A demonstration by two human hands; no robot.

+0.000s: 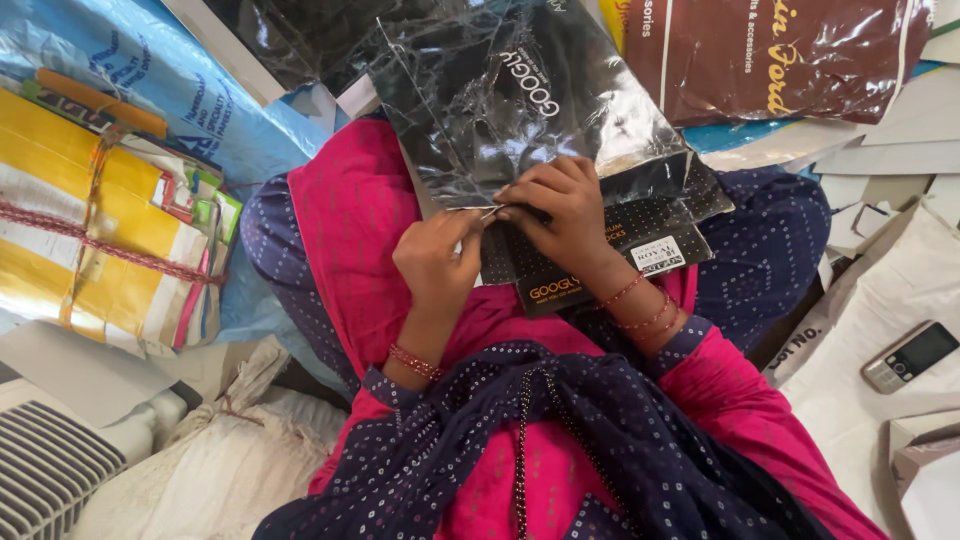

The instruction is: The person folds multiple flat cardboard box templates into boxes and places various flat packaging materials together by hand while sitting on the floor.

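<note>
Lap [350,200] amid floor-strewn packets [770,50]

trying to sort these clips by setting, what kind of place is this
Probably a home or small workshop doing packing piecework on the floor. The person sits with a clear plastic sleeve holding dark socks on their lap, both hands at its edge. A tied bundle of yellow bags and a maroon packet lie around.

left hand [437,262] pinching, fingertips up | right hand [560,205] pressing down, fingers curled

Floor [850,400] under white sheets, mobile phone [910,355], tied yellow bundle [100,230], brown packet [770,55]
</note>
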